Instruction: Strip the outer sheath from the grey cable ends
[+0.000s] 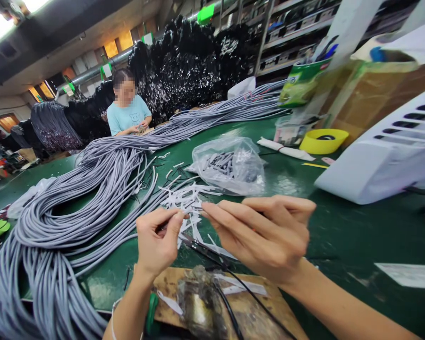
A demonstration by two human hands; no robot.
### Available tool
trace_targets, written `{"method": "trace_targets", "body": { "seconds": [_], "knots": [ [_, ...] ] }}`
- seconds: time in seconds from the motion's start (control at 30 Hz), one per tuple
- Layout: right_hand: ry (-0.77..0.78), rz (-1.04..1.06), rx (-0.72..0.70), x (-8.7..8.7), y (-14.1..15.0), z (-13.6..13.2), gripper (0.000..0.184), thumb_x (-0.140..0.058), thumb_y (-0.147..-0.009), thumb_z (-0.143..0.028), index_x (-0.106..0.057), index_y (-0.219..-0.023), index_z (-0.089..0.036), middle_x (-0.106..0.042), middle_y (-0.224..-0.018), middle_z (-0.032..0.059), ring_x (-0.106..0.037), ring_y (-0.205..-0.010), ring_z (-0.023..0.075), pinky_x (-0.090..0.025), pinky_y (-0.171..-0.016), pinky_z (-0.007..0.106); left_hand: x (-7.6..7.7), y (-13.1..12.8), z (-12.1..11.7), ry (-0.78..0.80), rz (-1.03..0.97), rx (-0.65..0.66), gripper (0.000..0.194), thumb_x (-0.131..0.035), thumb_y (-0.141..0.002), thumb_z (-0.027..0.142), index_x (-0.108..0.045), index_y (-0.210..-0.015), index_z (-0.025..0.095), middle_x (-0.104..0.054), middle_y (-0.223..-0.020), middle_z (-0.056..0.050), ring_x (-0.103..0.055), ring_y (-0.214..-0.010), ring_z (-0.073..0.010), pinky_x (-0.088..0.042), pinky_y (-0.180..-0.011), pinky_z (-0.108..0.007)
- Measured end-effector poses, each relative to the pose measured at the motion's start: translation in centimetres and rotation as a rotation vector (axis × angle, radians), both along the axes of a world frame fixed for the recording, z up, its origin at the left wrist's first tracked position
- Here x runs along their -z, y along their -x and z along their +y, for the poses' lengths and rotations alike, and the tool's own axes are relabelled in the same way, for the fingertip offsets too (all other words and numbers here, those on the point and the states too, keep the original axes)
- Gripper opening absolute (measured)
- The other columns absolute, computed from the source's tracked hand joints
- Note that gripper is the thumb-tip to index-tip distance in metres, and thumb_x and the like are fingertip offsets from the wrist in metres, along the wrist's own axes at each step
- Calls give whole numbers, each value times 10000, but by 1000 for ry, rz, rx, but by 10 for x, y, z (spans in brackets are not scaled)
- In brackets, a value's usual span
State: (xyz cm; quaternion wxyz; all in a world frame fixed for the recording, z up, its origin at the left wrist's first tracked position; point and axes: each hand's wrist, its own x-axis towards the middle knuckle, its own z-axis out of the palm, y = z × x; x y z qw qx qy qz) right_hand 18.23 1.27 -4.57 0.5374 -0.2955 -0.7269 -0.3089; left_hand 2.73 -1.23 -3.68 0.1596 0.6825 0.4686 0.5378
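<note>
My left hand (159,243) is closed in a pinch, thumb against the curled index finger. A tiny brownish tip shows at its fingertips; its kind is too small to tell. Just to the right, my right hand (265,233) has thumb and fingertips pressed together, pointing at the left fingertips with a narrow gap between. Whatever it pinches is hidden. Behind both hands lies a heap of white strips (189,196). Under them is a dark, slim tool (201,246) with a black cord. Grey cables (102,212) run in a thick bundle left of my left hand.
A wooden board (279,311) bears a tape-wrapped block (200,307). Beyond the strips sits a clear plastic bag (230,167) of small grey pieces. On the right are a yellow tape roll (324,141) and a white slotted housing (378,146). A co-worker (129,111) sits across the table.
</note>
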Motion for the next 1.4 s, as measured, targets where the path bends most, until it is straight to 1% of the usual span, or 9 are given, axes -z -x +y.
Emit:
{"method": "trace_targets", "body": {
  "seconds": [0.47,0.77,0.93,0.97,1.03,1.13,1.23,1.3,1.4],
  "knots": [
    [-72,-57,68,-1,1,-3,114,-637,-730,-134,-614,-824,-194,-683,-626,-60,-550,-559,111,-271,-573,318,1,-2,0,-27,39,-25,225,-527,-792,224,-708,-710,117,-461,-466,11,-342,-428,-72,-249,-408,-208],
    [136,114,-211,-3,3,4,86,-629,-752,-141,-588,-750,-217,-664,-614,-23,-504,-542,128,-306,-605,322,-1,-1,1,71,5,-13,240,-533,-780,251,-697,-682,104,-497,-476,1,-372,-437,-77,-269,-410,-204],
    [407,59,-644,-9,6,-3,133,-532,-831,-170,-562,-706,-201,-606,-592,-17,-497,-560,112,-363,-593,293,0,-4,4,83,41,-98,253,-512,-786,239,-695,-670,108,-544,-505,-19,-399,-453,-87,-285,-428,-214],
    [414,59,-648,-9,6,-3,107,-539,-826,-161,-567,-730,-199,-608,-606,-13,-503,-573,112,-369,-596,290,1,-3,4,88,35,-96,256,-510,-788,241,-695,-675,106,-559,-517,-25,-409,-460,-91,-294,-435,-215],
    [346,83,-524,-7,5,1,61,-573,-800,-140,-585,-819,-198,-623,-649,1,-510,-597,121,-366,-596,289,1,-2,4,103,13,-69,257,-510,-791,250,-695,-687,104,-586,-543,-33,-429,-477,-96,-314,-450,-217],
    [206,23,-323,-4,2,8,160,-597,-784,-163,-593,-941,-195,-616,-645,7,-502,-583,130,-341,-569,288,0,0,3,109,-1,-42,254,-513,-794,249,-690,-686,103,-582,-537,-27,-428,-475,-93,-318,-451,-213],
    [142,-60,-259,0,1,11,126,-552,-793,-122,-611,-885,-184,-556,-538,-16,-459,-522,126,-308,-527,282,1,0,2,92,61,-5,252,-514,-796,234,-686,-664,105,-532,-488,-10,-391,-442,-82,-296,-422,-208],
    [163,-50,-255,0,1,10,124,-523,-790,-95,-615,-784,-177,-523,-505,-14,-439,-503,123,-313,-517,279,3,-2,2,31,137,17,237,-515,-796,211,-687,-671,108,-515,-477,-4,-381,-428,-77,-296,-415,-205],
    [357,27,-325,-1,1,7,160,-501,-797,-129,-602,-680,-170,-534,-527,6,-472,-510,119,-371,-511,258,7,-2,4,-120,279,55,207,-508,-801,175,-690,-729,107,-548,-521,-18,-429,-454,-85,-347,-445,-202]
  ]
}}
